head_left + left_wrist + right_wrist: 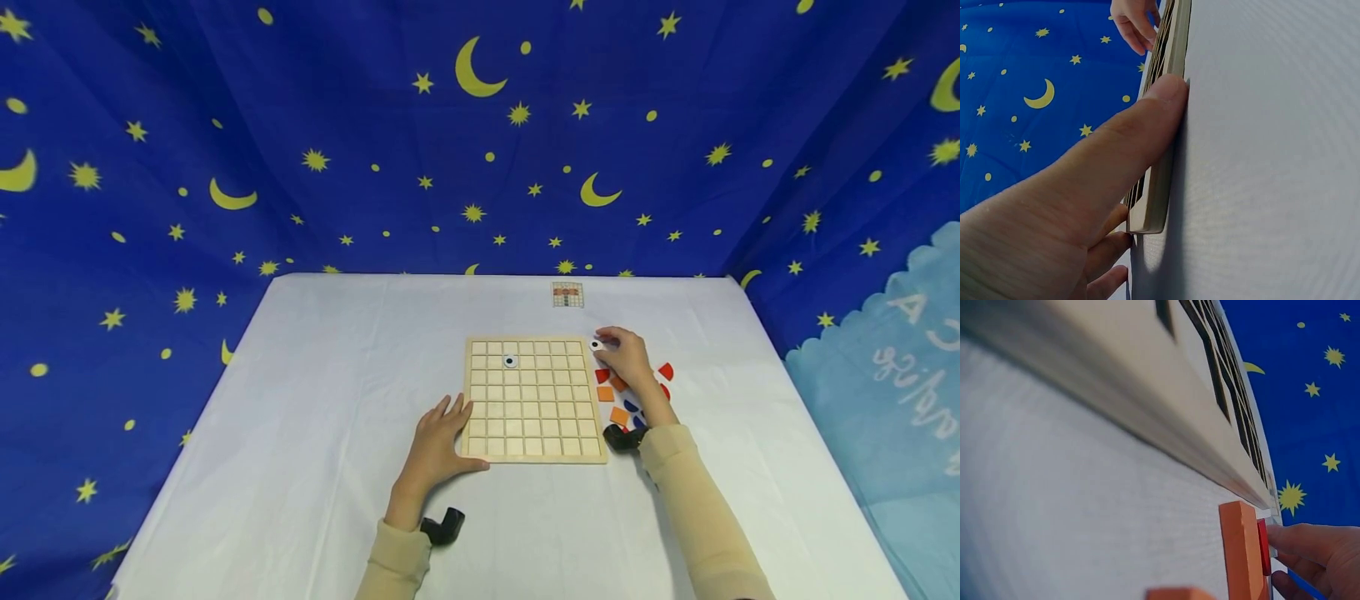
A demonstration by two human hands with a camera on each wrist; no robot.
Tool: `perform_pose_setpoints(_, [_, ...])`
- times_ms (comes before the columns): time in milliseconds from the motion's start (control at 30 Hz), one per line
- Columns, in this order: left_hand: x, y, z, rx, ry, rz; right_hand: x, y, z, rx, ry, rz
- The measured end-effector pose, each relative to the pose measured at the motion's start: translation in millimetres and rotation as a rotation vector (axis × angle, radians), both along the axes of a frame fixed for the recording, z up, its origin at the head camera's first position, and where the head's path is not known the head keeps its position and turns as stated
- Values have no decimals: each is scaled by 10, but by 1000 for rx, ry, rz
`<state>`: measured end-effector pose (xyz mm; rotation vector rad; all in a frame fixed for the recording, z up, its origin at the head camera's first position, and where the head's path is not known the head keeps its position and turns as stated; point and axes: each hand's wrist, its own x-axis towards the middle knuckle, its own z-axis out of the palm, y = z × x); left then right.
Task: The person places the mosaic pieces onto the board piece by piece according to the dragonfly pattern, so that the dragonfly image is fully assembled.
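Note:
A square wooden grid board [532, 400] lies on the table. One white eye tile [510, 361] with a black pupil sits in a cell of its upper rows. My left hand [438, 440] rests at the board's near left corner, fingers spread along the left side. Its thumb [1147, 112] lies straight against the near edge in the left wrist view. Just past the board's far right corner, my right hand [626, 357] pinches a second eye tile [596, 344] between thumb and fingertips. In the right wrist view, an orange square [1242, 550] and a red piece [1264, 547] stand before that hand.
Red quarter-circle pieces [666, 371], orange squares [619, 416] and dark blue pieces [631, 407] lie loose right of the board, partly under the right wrist. A small picture card [567, 294] with a grid pattern lies at the back. Blue star-patterned cloth [390, 125] surrounds the table.

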<state>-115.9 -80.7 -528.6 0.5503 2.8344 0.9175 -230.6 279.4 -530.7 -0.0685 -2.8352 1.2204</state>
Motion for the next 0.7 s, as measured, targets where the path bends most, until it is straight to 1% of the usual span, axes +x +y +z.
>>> perform_pose_setpoints(100, [-1,-1,-3,-3,1,0,25,-2,20,-18,38,-19])
perform_pose_setpoints(267, [2,-11,2,2,0,-8,53,-18,97,-36,80,-38])
perform_pose_setpoints(500, [-17,-24,6,6,14,-6,43,-40,253,-36,140,-18])
perform_pose_setpoints(700, [-13,-12,-21,11,4,-4,93,-135,401,-68,188,5])
